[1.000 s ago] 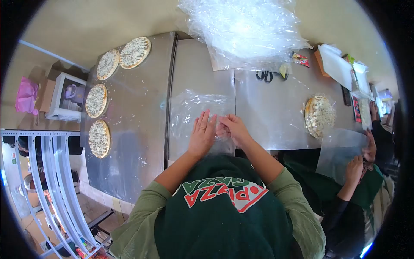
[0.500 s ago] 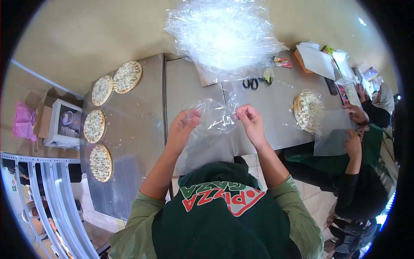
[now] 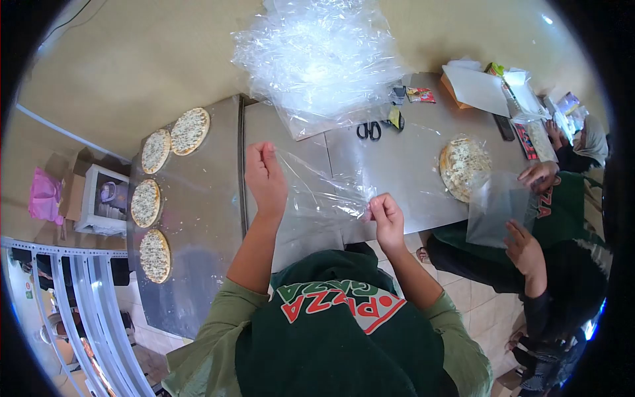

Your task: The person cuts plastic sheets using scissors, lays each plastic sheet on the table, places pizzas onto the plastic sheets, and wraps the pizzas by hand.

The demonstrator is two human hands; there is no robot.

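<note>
A clear plastic bag [image 3: 316, 188] is stretched slantwise between my hands, above the steel table. My left hand [image 3: 266, 177] is raised and closed on its upper left end. Lower down, near the table's front edge, my right hand [image 3: 386, 217] pinches the other end between thumb and fingers. Beyond the hands lies a big heap of clear plastic bags [image 3: 324, 66]. Black-handled scissors [image 3: 369, 131] rest on the table just in front of that heap.
Several cheese-topped pizzas [image 3: 145, 203] lie on the left table [image 3: 198, 264]. Another pizza [image 3: 465, 169], partly under clear plastic, sits at the right. Beside it a co-worker's hands [image 3: 527, 255] hold a clear bag [image 3: 493, 210]. A metal rack [image 3: 99, 298] stands at the lower left.
My left hand has moved up and left, my right hand down and slightly right, so the bag is drawn out longer between them. The co-worker's bag has shifted left and down.
</note>
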